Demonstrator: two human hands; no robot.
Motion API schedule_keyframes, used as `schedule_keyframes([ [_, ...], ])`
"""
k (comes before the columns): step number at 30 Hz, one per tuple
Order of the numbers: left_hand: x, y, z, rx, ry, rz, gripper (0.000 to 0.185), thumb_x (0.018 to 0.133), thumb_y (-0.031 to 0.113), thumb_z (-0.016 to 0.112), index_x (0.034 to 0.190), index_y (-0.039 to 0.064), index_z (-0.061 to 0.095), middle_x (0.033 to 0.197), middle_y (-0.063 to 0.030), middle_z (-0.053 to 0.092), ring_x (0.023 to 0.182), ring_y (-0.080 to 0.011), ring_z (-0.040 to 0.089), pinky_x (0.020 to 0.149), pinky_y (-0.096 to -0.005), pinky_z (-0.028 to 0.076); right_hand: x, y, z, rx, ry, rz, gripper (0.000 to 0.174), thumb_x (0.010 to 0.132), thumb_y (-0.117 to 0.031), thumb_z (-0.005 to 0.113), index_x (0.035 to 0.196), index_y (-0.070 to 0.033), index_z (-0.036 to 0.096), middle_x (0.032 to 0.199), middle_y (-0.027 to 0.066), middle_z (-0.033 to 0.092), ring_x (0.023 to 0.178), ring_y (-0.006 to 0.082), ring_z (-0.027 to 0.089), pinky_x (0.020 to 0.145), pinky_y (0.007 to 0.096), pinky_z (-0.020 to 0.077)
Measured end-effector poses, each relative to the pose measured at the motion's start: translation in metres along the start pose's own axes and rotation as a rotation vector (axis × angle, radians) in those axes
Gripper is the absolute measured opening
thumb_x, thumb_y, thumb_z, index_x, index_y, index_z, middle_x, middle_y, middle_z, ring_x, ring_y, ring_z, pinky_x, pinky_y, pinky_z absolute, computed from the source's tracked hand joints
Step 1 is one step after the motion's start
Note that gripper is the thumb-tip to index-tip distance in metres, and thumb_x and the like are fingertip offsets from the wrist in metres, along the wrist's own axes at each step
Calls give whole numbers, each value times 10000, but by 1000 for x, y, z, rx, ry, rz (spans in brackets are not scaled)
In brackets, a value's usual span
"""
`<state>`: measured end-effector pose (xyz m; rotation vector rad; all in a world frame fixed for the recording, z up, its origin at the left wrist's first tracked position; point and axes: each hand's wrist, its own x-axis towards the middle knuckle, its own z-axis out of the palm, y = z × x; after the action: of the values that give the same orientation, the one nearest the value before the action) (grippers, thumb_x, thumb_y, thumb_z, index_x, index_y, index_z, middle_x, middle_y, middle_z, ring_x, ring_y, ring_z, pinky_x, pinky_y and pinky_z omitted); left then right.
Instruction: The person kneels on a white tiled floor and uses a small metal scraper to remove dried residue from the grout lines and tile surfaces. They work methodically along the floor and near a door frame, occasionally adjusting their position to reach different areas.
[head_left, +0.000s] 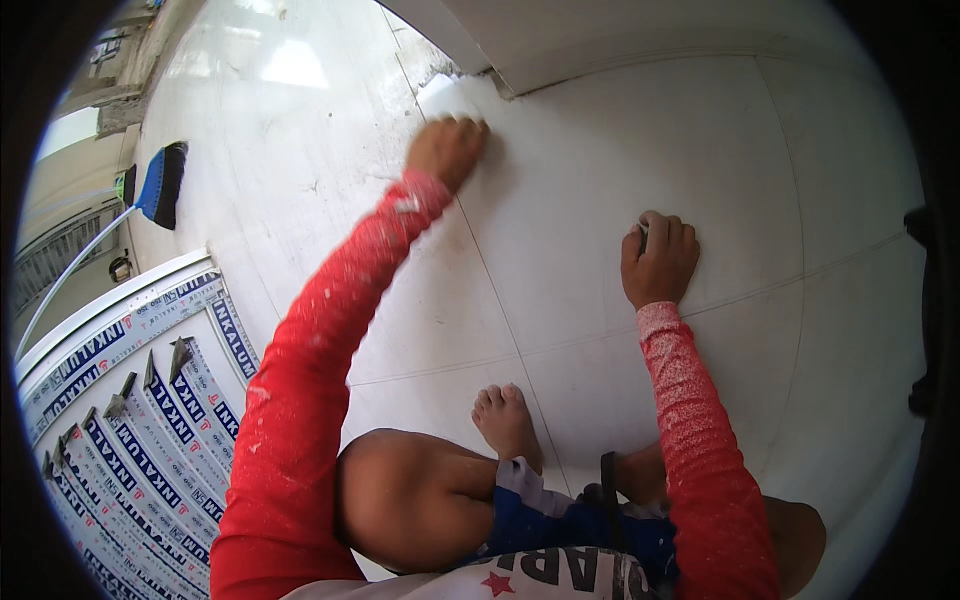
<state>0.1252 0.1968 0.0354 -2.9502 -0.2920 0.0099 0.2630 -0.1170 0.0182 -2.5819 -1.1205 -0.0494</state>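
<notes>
My left hand (448, 150), slightly blurred, is over the pale tiled floor (570, 165), its fingers curled down beside a bright white patch near the wall corner. Whether it holds anything is hidden. My right hand (661, 259) rests lower on the tiles at the right, fingers bent, with a small dark grey object (643, 236) partly showing between thumb and forefinger. Both red sleeves have pale dust on them. Thin tile joints run between the hands, and my bare foot (506, 424) is below them.
A wall corner (514, 79) with a rough lower edge stands ahead. At the left are a blue broom (159, 187) with dark bristles and a white louvred panel (112, 341) covered with printed protective film. Dark objects stand at the far right rim.
</notes>
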Motion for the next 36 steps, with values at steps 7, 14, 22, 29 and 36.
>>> schedule_keyframes([
  [7,17,-15,3,84,-84,-213,113,885,55,591,960,59,675,894,-117,705,790,-267,704,688,-390,578,-1,1,2,-5,-14,7,123,877,-196,640,990,-155,617,973,20,609,922,238,562,835,422,457],
  [14,30,-14,-4,97,36,-186,126,877,53,592,985,77,651,899,-118,704,808,-300,698,713,-400,574,-1,2,2,9,14,-2,127,875,-200,642,989,-152,614,962,15,610,918,243,561,831,425,459],
  [22,12,-1,3,22,48,-110,235,828,27,623,1056,66,669,904,-102,693,824,-281,680,752,-397,568,0,1,1,7,25,-7,139,876,-200,641,1003,-153,614,955,17,609,916,242,561,836,432,458],
  [29,7,22,-6,-59,-43,149,250,844,30,617,1083,79,672,939,-80,683,881,-262,673,773,-378,570,-1,0,1,-21,16,-3,129,876,-204,637,993,-155,613,945,21,609,921,246,563,842,437,457],
  [36,17,27,-8,33,-29,115,212,865,78,634,1072,79,680,947,-84,708,891,-260,694,790,-360,576,0,-1,2,-12,-4,30,119,863,-199,643,967,-149,612,939,23,612,914,243,566,838,435,460],
])
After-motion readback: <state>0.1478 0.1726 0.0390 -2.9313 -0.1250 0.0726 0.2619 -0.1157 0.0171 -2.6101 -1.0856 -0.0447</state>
